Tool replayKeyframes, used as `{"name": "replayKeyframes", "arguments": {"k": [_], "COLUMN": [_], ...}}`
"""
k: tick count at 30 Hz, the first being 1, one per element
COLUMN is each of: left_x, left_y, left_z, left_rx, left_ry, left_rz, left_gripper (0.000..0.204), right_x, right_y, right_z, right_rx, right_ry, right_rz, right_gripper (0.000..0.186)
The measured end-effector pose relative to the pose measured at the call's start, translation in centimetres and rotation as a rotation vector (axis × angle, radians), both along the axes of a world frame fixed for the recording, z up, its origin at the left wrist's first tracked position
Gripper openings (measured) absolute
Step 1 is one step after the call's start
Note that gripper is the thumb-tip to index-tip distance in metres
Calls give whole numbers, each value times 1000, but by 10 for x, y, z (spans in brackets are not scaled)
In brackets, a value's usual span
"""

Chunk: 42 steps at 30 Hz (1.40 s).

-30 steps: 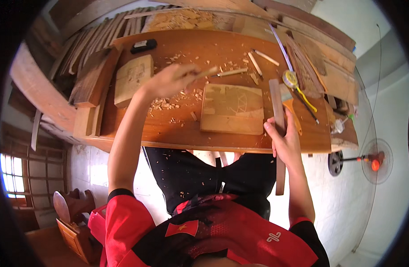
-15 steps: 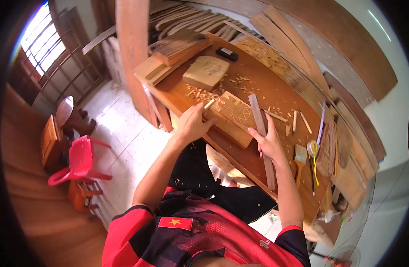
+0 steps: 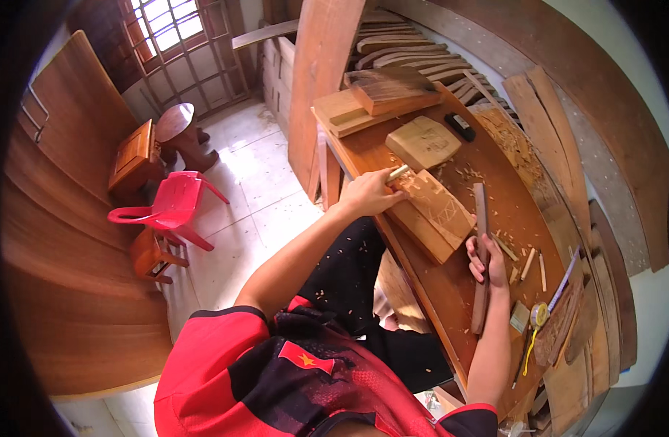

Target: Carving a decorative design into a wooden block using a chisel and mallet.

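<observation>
While the person's left hand (image 3: 369, 195) was closed around a pale stick (image 3: 398, 172) at the left end of the wooden block (image 3: 435, 213), the right hand (image 3: 493, 262) had its fingers wrapped about a long dark bar (image 3: 482, 211) just right of that block; whether bar and block touched, I couldn't tell. The block lay near the edge of the brown table (image 3: 451, 309), lines marked on its upper face. Beyond it sat a thick pale slab (image 3: 423, 142), with a black case (image 3: 461, 127) farther off. To its right lay two slim sticks (image 3: 528, 264), then a tape measure (image 3: 539, 315). A red chair (image 3: 178, 200) stood well to its left.
</observation>
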State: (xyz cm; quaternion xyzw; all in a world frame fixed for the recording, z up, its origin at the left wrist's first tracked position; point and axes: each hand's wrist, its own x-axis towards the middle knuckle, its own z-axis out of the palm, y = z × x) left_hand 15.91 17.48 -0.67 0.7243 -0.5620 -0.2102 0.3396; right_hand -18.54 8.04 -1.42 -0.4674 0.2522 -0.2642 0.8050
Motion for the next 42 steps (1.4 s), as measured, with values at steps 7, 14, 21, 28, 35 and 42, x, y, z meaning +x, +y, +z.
{"name": "replayKeyframes", "arguments": {"k": [7,14,21,28,35,42], "left_x": [11,5,4,0,4,-3], "left_y": [-27,-22,-20,-17,-19,-7], "left_z": [-3,1,5,2,0,3], "left_rx": [243,169,284,224,255,74], "left_ry": [32,137,90,60,7,-7], "left_rz": [-106,-152,-152,-182,-220,-211], "left_gripper": [60,56,64,68,65,45], "right_x": [-2,-5,-3,0,2,-1], "right_y": [-6,-8,-5,-2,-1,3], "right_z": [-10,-13,-12,-8,-5,-2], "right_rx": [-22,-37,-60,-76,-70,-73], "right_ry": [-50,-23,-18,24,28,42], "right_rz": [0,-17,-26,-58,-35,-31], "right_gripper": [55,57,58,59,56,58]}}
